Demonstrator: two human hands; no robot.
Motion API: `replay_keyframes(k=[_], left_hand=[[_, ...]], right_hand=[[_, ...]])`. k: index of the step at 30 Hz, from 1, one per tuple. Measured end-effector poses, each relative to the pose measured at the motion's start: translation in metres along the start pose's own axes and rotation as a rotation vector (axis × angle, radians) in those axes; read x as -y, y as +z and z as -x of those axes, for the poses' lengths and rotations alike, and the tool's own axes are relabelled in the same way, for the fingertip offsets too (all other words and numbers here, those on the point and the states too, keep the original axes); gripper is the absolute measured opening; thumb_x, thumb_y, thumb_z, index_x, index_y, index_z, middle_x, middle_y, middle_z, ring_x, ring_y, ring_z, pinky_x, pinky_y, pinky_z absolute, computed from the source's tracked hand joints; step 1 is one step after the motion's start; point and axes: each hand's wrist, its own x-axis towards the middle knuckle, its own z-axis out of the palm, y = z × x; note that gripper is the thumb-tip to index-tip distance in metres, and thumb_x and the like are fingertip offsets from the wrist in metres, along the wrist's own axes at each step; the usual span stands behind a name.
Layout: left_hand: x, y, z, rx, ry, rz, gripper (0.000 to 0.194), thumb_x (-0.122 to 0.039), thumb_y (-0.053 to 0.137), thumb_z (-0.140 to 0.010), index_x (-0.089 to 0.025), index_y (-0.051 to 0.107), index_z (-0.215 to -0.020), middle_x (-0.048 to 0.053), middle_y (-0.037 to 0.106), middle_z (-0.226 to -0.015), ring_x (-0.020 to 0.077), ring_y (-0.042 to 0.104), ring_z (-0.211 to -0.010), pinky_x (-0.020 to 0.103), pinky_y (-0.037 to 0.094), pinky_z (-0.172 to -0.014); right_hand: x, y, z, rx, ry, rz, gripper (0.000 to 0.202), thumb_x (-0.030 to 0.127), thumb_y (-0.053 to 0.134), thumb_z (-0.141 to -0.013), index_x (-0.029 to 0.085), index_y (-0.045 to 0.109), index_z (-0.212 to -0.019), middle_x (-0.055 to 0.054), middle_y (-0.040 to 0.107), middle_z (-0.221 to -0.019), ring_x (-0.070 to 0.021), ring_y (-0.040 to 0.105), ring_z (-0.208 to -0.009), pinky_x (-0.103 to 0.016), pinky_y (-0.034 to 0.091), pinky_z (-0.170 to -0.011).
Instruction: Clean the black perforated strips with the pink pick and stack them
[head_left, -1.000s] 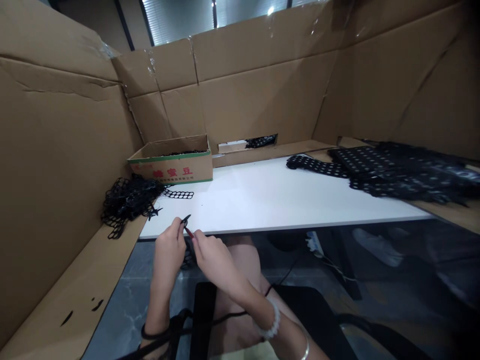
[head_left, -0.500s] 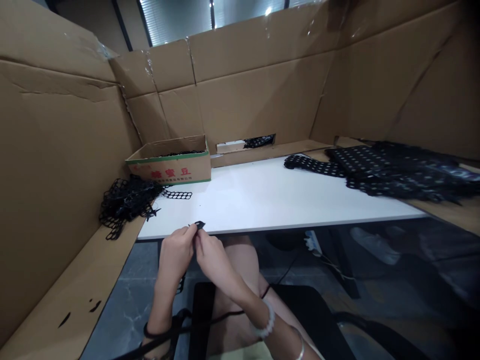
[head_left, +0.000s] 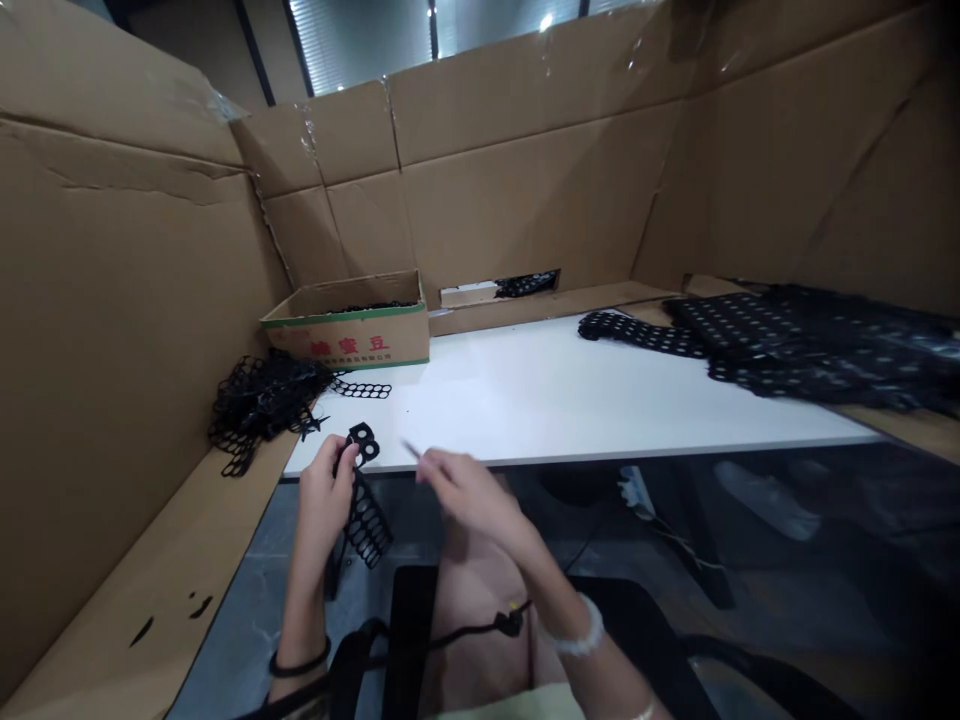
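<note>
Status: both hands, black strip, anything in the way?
Left hand pinching black perforated strip, lower part hanging below white table. Right hand holding thin tool, blurred, apart from strip. Black tangle nearby, not touching strip.

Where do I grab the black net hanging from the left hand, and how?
Probably pinch the net at its lower end, coming from the right: that end dangles below the left hand, while the forearm blocks the left side.
</note>
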Motion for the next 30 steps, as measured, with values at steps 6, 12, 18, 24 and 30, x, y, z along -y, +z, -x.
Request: replay_keyframes(k=[6,12,18,24,30], left_hand=[[0.002,-0.002,-0.003,0.134,-0.252,0.474,0.040,-0.056,0.057,-0.073,-0.018,0.045,-0.079,-0.007,0.042,-0.056,0.0071,0.038,-0.044,0.017,0.028,-0.041],[-0.014,0.004,0.002,0.253,-0.300,0.687,0.041,-0.055,0.062,-0.071,-0.019,0.043,-0.079,-0.007,0.042,-0.059,0.0055,0.035,-0.043,0.016,0.031,-0.039],[-0.021,0.013,0.007,0.237,-0.122,0.490,0.030,-0.047,0.050,-0.081,-0.018,0.045,-0.075,-0.006,0.038,-0.058,0.0076,0.036,-0.049,0.018,0.032,-0.047],[-0.027,0.008,0.012,0.144,0.102,0.027,0.020,-0.028,0.039,-0.087,-0.019,0.043,-0.069,-0.004,0.042,-0.058,0.0109,0.039,-0.054,0.021,0.029,-0.053],[-0.032,0.005,0.017,0.068,0.138,-0.208,0.018,-0.022,0.036,-0.087,-0.021,0.045,-0.072,-0.003,0.044,-0.055,0.0120,0.038,-0.047,0.024,0.026,-0.051]], right_hand=[[-0.037,-0.018,-0.051,-0.203,0.219,0.461,0.031,0.030,0.038,-0.094,0.015,0.058,-0.111,-0.016,0.058,-0.109,-0.0243,0.052,-0.102,-0.033,0.037,-0.081],[-0.008,0.011,-0.050,-0.145,-0.044,-0.214,0.054,0.044,0.014,-0.097,0.014,0.058,-0.089,-0.006,0.061,-0.084,-0.0138,0.055,-0.076,-0.025,0.041,-0.072],[0.034,0.031,-0.025,-0.089,-0.088,-0.406,0.067,0.055,0.004,-0.094,0.016,0.053,-0.072,-0.003,0.057,-0.063,-0.0120,0.050,-0.058,-0.022,0.034,-0.056],[0.041,0.019,-0.011,-0.231,-0.106,0.176,0.052,0.045,0.019,-0.097,0.016,0.060,-0.082,-0.006,0.066,-0.073,-0.0141,0.055,-0.060,-0.025,0.026,-0.056],[0.037,0.028,-0.013,-0.391,-0.236,0.262,0.048,0.040,0.025,-0.097,0.014,0.058,-0.074,-0.006,0.063,-0.066,-0.0133,0.054,-0.057,-0.025,0.025,-0.054]])
